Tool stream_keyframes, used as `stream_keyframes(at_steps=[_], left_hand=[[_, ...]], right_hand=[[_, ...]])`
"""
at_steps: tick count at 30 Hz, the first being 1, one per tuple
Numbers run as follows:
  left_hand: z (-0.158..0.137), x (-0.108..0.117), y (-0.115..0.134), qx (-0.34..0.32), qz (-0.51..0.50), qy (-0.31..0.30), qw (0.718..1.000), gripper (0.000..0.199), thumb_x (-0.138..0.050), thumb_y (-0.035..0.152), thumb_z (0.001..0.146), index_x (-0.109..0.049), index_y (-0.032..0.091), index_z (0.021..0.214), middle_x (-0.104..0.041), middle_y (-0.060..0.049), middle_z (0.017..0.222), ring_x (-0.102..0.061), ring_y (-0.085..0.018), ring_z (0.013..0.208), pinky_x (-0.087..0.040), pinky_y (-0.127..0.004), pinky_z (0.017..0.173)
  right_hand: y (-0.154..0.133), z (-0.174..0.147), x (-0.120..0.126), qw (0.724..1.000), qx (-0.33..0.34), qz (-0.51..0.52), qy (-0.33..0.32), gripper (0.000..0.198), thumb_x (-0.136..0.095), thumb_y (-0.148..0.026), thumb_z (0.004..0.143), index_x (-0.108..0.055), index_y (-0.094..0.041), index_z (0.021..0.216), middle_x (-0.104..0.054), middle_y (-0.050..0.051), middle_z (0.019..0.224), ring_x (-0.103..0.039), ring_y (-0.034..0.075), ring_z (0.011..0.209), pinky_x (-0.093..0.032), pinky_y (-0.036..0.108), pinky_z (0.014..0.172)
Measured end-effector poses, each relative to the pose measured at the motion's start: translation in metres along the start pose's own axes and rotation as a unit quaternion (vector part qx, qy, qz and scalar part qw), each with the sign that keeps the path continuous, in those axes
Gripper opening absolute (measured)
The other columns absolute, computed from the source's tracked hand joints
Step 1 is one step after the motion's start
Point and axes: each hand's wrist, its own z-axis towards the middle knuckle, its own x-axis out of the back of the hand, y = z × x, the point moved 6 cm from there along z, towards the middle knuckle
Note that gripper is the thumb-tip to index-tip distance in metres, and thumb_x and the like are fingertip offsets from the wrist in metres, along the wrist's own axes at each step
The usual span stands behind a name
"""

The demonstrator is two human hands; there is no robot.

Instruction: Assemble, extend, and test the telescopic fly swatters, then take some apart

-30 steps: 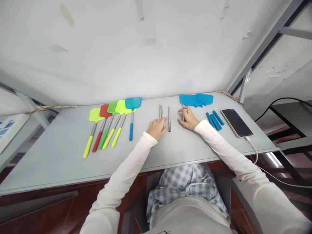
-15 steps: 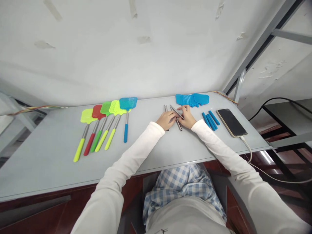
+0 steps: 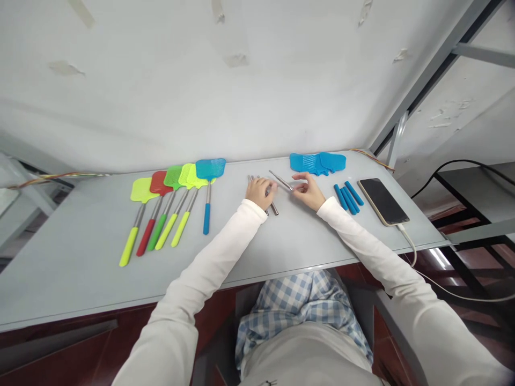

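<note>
Two hands work at the far middle of the pale grey table (image 3: 80,279). The right hand (image 3: 309,193) pinches one thin silver metal rod (image 3: 281,181) between its fingers, lifted slantwise, apparently to separate it from the rest. The left hand (image 3: 259,192), fingers curled, presses down on the remaining steel rods (image 3: 274,208), likely steadying them. Loose blue swatter heads (image 3: 317,162) lie just beyond the right fingers.

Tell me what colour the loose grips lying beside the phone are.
Blue; the loose grips show best in the head view, between the right hand and the phone.
</note>
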Motion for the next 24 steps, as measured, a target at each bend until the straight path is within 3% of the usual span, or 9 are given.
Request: stream_keyframes(at_steps=[2,5,8,11,14,16,18,21,24], left_hand=[[-0.001,-0.002,0.002,0.016,-0.136,0.005,0.991,0.028,-0.043,0.038,0.09,-0.065,0.02,0.092,-0.069,-0.006,0.097,-0.058,-0.021,0.101,-0.038,-0.039,0.097],[-0.001,-0.01,0.0,0.069,-0.316,-0.012,0.946,0.029,-0.052,0.045,0.085,-0.062,0.019,0.094,-0.07,-0.004,0.083,-0.063,-0.019,0.09,-0.042,-0.035,0.092],[0.0,-0.016,-0.002,0.101,-0.39,-0.037,0.914,0.028,-0.066,0.044,0.074,-0.062,0.019,0.084,-0.068,-0.002,0.075,-0.064,-0.017,0.08,-0.045,-0.034,0.085],[0.002,-0.017,-0.004,0.119,-0.417,-0.038,0.9,0.026,-0.072,0.04,0.068,-0.06,0.019,0.078,-0.065,0.0,0.073,-0.062,-0.015,0.075,-0.047,-0.031,0.078],[0.003,-0.019,-0.008,0.157,-0.456,-0.025,0.876,0.025,-0.072,0.036,0.069,-0.055,0.019,0.076,-0.061,0.002,0.07,-0.059,-0.013,0.07,-0.048,-0.029,0.072],[0.004,-0.019,-0.011,0.183,-0.472,-0.015,0.862,0.022,-0.069,0.032,0.072,-0.052,0.019,0.076,-0.058,0.003,0.07,-0.057,-0.011,0.064,-0.048,-0.028,0.067],[0.005,-0.019,-0.013,0.197,-0.472,-0.005,0.859,0.018,-0.065,0.029,0.075,-0.051,0.019,0.076,-0.057,0.004,0.07,-0.052,-0.008,0.056,-0.046,-0.026,0.062],[0.004,-0.018,-0.015,0.2,-0.462,0.015,0.864,0.012,-0.06,0.027,0.078,-0.051,0.019,0.079,-0.06,0.004,0.074,-0.048,-0.005,0.051,-0.044,-0.023,0.058],[0.003,-0.019,-0.014,0.194,-0.465,0.017,0.864,0.011,-0.058,0.027,0.079,-0.052,0.019,0.084,-0.064,0.002,0.082,-0.049,-0.006,0.051,-0.045,-0.024,0.059]], right_hand=[[-0.005,-0.003,-0.006,0.998,-0.008,0.058,-0.022,0.043,-0.067,-0.032,0.065,-0.046,-0.024,0.101,-0.051,0.006,0.117,-0.059,0.012,0.082,-0.049,0.028,0.067],[-0.015,-0.008,-0.015,0.993,0.008,0.101,-0.055,0.043,-0.071,-0.04,0.066,-0.047,-0.025,0.098,-0.053,0.004,0.113,-0.06,0.013,0.085,-0.051,0.029,0.073],[-0.024,-0.012,-0.021,0.991,0.031,0.104,-0.079,0.043,-0.07,-0.044,0.069,-0.047,-0.025,0.099,-0.054,0.004,0.11,-0.061,0.015,0.087,-0.051,0.033,0.081],[-0.029,-0.012,-0.02,0.992,0.056,0.056,-0.096,0.04,-0.065,-0.047,0.074,-0.046,-0.025,0.102,-0.053,0.005,0.111,-0.061,0.016,0.087,-0.051,0.036,0.084],[-0.032,-0.006,-0.004,0.984,0.11,-0.108,-0.087,0.029,-0.054,-0.042,0.084,-0.05,-0.024,0.106,-0.054,0.008,0.111,-0.057,0.02,0.094,-0.048,0.04,0.085],[-0.029,-0.002,0.015,0.945,0.136,-0.293,-0.055,0.022,-0.051,-0.035,0.085,-0.056,-0.02,0.101,-0.055,0.012,0.106,-0.051,0.028,0.104,-0.041,0.048,0.091],[-0.021,0.0,0.043,0.895,0.108,-0.433,0.015,0.022,-0.051,-0.032,0.085,-0.061,-0.017,0.097,-0.054,0.017,0.11,-0.046,0.034,0.108,-0.035,0.053,0.092],[-0.008,-0.005,0.08,0.845,0.045,-0.526,0.088,0.022,-0.052,-0.029,0.084,-0.064,-0.014,0.095,-0.057,0.02,0.104,-0.044,0.038,0.107,-0.032,0.055,0.088],[0.002,-0.014,0.101,0.821,-0.003,-0.561,0.106,0.018,-0.053,-0.026,0.082,-0.065,-0.013,0.089,-0.061,0.019,0.091,-0.046,0.038,0.103,-0.027,0.057,0.087]])
